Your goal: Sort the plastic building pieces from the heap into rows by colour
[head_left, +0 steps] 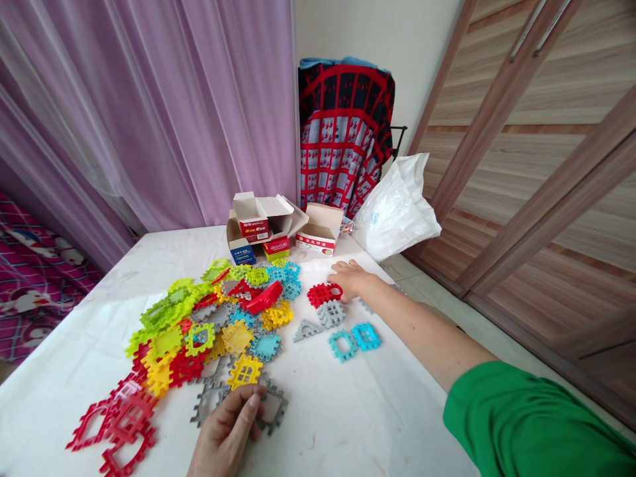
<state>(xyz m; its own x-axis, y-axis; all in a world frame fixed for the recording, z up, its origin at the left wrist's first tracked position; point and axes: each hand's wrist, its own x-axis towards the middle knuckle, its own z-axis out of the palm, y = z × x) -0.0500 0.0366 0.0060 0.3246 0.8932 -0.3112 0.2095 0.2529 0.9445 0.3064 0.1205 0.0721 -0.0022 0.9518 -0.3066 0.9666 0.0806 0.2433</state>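
At the bottom of the table my left hand is closed, thumb against forefinger, beside a grey square frame piece. What its fingertips hold, if anything, I cannot make out. My right hand lies low over the cloth with fingers stretched out, next to a red building piece. Below that piece sit a grey window piece and a grey triangular piece. Two joined blue pieces lie nearer to me. A large heap of interlocking pieces in green, yellow, red, blue and grey spreads on the left.
Several open cardboard boxes stand at the table's far end. A white plastic bag is at the far right corner. Behind are a cloth-covered chair and a purple curtain; a wooden wardrobe stands right.
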